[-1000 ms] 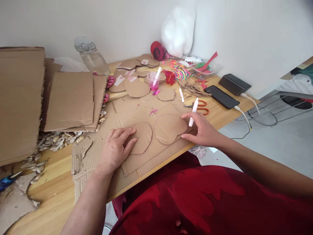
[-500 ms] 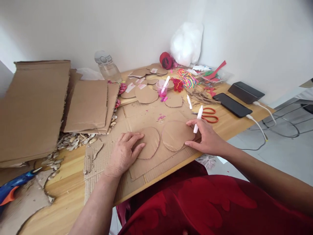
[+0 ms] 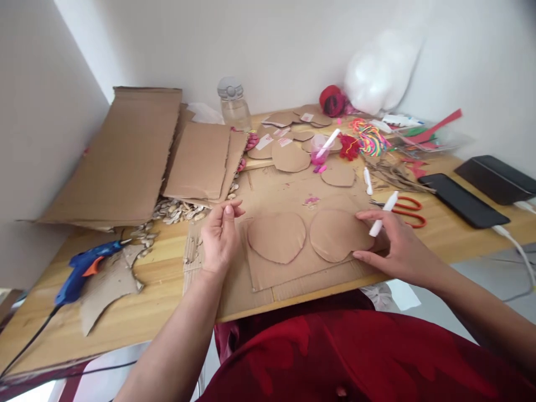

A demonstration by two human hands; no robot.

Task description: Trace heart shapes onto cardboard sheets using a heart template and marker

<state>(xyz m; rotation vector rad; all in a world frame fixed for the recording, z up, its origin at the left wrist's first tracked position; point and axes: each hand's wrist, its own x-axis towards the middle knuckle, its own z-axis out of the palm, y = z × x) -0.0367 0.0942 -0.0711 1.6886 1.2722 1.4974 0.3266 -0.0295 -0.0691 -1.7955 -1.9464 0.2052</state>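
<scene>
Two rounded cardboard shapes lie side by side on a larger cardboard sheet [image 3: 268, 276]. The left shape [image 3: 276, 237] has a reddish edge and no hand on it. At the right shape [image 3: 339, 234], the thumb and index fingertip of my right hand [image 3: 393, 240] rest on its right side. A white marker [image 3: 383, 214] is tucked between the fingers of that same hand, tilted upward. My left hand [image 3: 220, 231] is raised just left of the left shape, fingers loosely curled against the thumb, with nothing visible in them.
Orange-handled scissors [image 3: 408, 211] lie beyond my right hand, near a phone [image 3: 464, 200]. A blue glue gun [image 3: 81, 271] rests at the left. Cardboard sheets [image 3: 196, 159] lean over shells at back left. Further back are a bottle [image 3: 234, 106], a pink cup [image 3: 320, 151] and yarn [image 3: 371, 138].
My left hand has lifted off the left cardboard shape and curled its fingers. My right hand stays at the right shape with the marker. The view has swung left, showing the whole glue gun.
</scene>
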